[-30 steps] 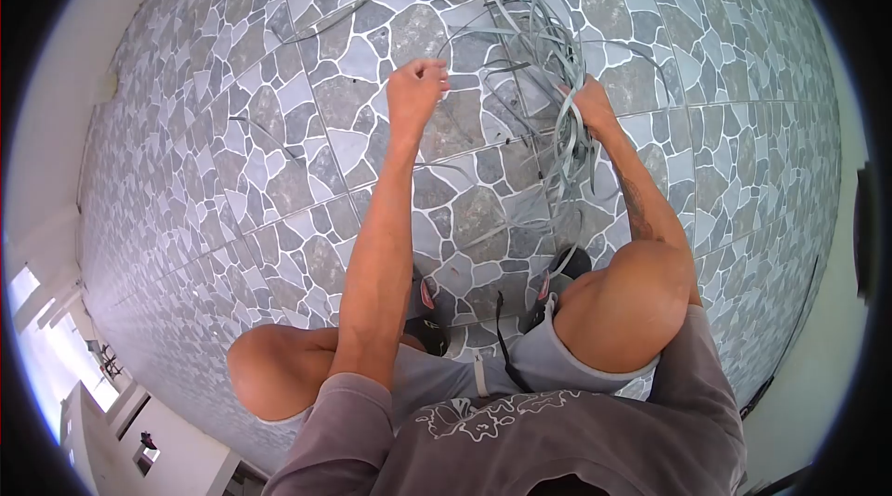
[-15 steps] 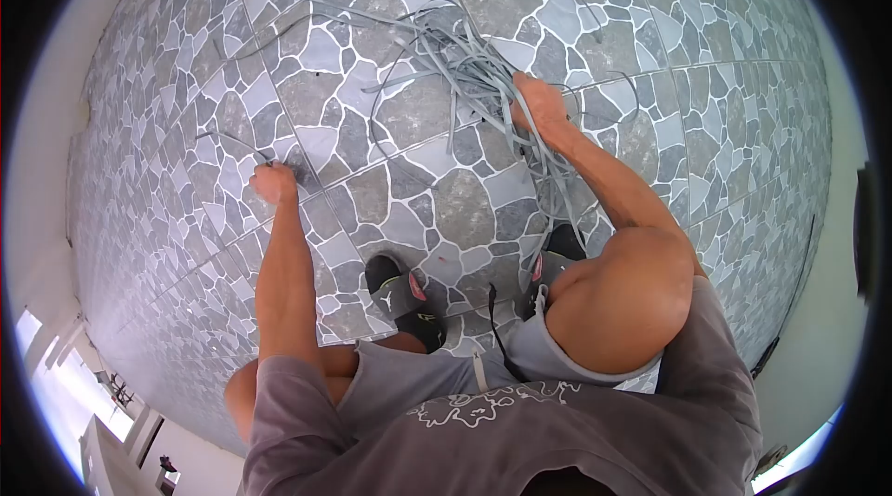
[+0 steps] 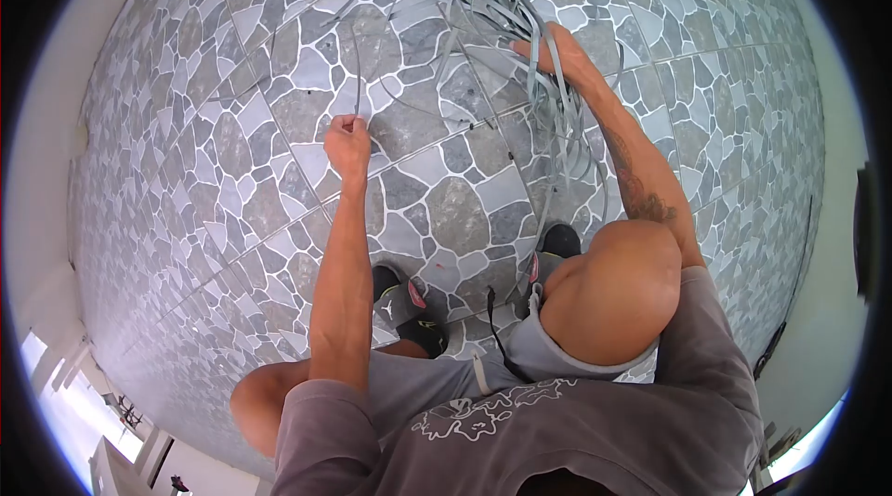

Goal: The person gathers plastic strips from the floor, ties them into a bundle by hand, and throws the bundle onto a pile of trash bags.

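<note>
A stone-patterned floor (image 3: 455, 208) fills most of the scene, its grey pieces set apart by white lines, with thin straight joints crossing it. A pale wall (image 3: 56, 171) borders the floor at the left. Nearest is the person's brown-grey shirt (image 3: 576, 436), with a white line drawing on its front, and just beyond it the grey shorts (image 3: 432, 380). The knees are bent and spread wide to left and right.

On the floor at the far right of centre lies the bundle (image 3: 488, 4) of flat grey strips, tangled and looped at its far end. Its near strands trail down toward the right foot. Two dark shoes (image 3: 403, 303) stand between the knees, well apart.

The right hand (image 3: 556, 50) is closed around the bundle's right edge, and strands pass between its thumb and fingers. The left hand (image 3: 347, 143), well to the left of the bundle, pinches one thin strip (image 3: 357, 73), which runs from the fingertips toward the far side. A curved loose strip (image 3: 409, 103) lies on the floor between the hands. A black cord (image 3: 492, 306) hangs between the shoes. Smallest are a few dark specks (image 3: 510, 156) near the bundle's strands.
</note>
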Available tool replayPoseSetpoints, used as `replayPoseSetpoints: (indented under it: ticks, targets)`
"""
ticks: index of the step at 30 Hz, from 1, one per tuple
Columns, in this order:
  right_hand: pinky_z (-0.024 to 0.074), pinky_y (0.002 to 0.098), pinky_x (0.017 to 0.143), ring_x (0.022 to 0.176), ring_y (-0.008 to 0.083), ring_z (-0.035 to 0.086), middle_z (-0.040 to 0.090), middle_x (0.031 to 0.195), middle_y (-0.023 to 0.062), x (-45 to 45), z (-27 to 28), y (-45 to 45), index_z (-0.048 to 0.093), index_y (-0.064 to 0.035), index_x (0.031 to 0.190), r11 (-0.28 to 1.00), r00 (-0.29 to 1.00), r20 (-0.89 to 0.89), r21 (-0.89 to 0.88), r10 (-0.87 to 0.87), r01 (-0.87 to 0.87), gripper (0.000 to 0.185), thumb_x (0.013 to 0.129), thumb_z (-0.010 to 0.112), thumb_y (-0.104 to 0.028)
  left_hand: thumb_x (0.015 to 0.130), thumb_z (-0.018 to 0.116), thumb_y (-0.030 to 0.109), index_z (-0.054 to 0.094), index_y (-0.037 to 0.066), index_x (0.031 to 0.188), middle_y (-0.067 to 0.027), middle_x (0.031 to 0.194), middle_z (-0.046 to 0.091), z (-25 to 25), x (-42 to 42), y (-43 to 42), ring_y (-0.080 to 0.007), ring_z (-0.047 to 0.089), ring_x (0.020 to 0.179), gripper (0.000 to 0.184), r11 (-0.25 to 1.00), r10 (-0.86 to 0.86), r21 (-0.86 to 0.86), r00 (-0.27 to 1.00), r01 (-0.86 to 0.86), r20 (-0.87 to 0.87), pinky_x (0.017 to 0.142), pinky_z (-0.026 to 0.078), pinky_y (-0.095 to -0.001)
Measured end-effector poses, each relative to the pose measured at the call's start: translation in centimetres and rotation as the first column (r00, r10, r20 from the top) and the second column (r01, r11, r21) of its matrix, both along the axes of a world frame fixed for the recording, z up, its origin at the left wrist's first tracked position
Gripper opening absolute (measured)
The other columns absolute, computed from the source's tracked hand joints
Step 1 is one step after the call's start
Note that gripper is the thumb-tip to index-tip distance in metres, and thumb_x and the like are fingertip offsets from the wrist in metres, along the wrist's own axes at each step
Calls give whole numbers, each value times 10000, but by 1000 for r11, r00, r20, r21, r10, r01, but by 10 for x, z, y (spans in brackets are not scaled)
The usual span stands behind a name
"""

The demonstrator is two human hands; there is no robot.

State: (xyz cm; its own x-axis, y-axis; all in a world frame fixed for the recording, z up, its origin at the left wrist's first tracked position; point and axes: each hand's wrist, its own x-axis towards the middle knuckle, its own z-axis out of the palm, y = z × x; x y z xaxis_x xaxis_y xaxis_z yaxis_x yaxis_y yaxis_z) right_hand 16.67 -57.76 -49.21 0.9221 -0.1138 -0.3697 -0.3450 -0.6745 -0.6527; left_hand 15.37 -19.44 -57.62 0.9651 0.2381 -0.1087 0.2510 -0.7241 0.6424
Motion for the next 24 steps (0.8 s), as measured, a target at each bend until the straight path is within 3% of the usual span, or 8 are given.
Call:
replayPoseSetpoints:
  ticks: [2,6,7,10,13,16,22,24]
  targets:
    - [477,390,662,687,194,565,617,725,126,9,3,-12,648,66,877,1000,1000,12,-12,-27,27,477,821,669,-407,833,672,201,705,-5,877,-167,800,717,5,-4,-29,-308,695,731,213,993,-19,-121,999,16,-26,697,523,-404]
    - [496,442,683,716,309,624,668,824,215,13,-5,1,649,44,935,989,995,-83,-134,53,-64,457,789,684,-388,825,676,201,698,-16,859,-174,786,712,5,-23,-67,-315,695,724,220,992,-49,-116,998,45,-37,693,523,-404]
    - [505,477,697,800,390,644,669,875,244,7,-42,1,633,25,959,974,979,146,-198,144,-114,430,782,687,-364,822,675,199,697,-18,854,-174,784,711,5,-31,-75,-316,694,723,219,992,-54,-119,997,47,-60,693,523,-404]
    - [529,491,775,906,407,675,700,956,217,-11,-68,24,665,-8,901,941,964,171,-308,203,-144,303,772,679,-281,808,671,183,690,-21,835,-177,781,709,-6,-55,-88,-320,695,730,207,988,-91,-135,989,75,-113,693,524,-405]
    - [535,487,806,962,419,662,689,998,238,-17,-70,36,673,2,934,895,975,-32,-391,220,-215,315,772,678,-268,804,669,178,689,-17,831,-178,778,708,-4,-76,-99,-321,696,731,198,979,-123,-185,973,87,-195,694,525,-405]
    - [538,480,832,970,437,655,681,987,265,-10,-86,37,679,19,950,897,981,-17,-403,192,-182,367,752,689,-289,805,673,178,689,-10,840,-176,773,707,2,-92,-106,-320,697,727,192,966,-143,-247,960,81,-242,693,526,-404]
    - [528,454,823,905,420,681,683,942,304,15,-45,28,688,88,966,993,990,-140,-117,16,-33,535,710,683,-382,814,689,196,695,-19,862,-168,771,715,29,-97,-138,-287,701,710,221,947,-158,-313,954,73,-255,670,526,-379]
    - [545,417,699,803,347,705,702,877,256,24,-29,31,677,134,956,992,986,-154,95,-63,78,549,709,721,-353,812,683,192,694,-17,860,-175,782,717,52,-93,-150,-312,704,724,215,941,-175,-323,962,101,-209,678,530,-392]
